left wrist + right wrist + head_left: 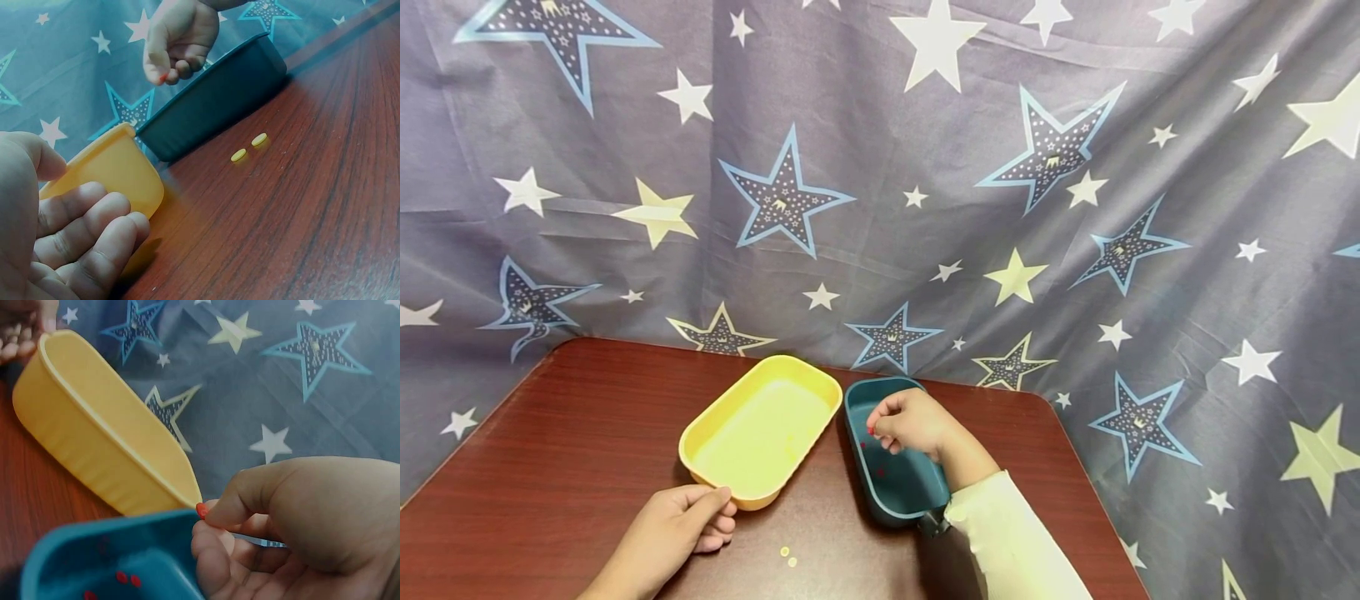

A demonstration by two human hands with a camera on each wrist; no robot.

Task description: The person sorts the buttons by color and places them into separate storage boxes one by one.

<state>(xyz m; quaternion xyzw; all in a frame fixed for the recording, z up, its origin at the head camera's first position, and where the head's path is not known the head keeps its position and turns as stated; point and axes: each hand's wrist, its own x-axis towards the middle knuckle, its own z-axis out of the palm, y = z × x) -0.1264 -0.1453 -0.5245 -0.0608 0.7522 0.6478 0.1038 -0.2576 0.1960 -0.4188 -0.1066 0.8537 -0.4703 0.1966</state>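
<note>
My left hand (pixel 688 521) grips the near rim of a yellow tray (pixel 760 429), thumb over the edge and fingers below. Faint yellow specks show inside that tray, too blurred to make out. Above a dark teal tray (pixel 917 479), my right hand (pixel 917 421) pinches a small red tablet-like piece (pixel 201 510) between thumb and fingertip. Several similar red pieces (pixel 122 576) lie on the teal tray's floor. On the table near my left hand are two small oval yellow tablet-like pieces (pixel 239 155), close together but apart.
Both trays stand side by side on a reddish-brown wooden table (pixel 602 417), their far ends near its back edge. A grey curtain (pixel 865 167) with a star print hangs behind and to the right. A black device (pixel 934 523) sits under my right wrist.
</note>
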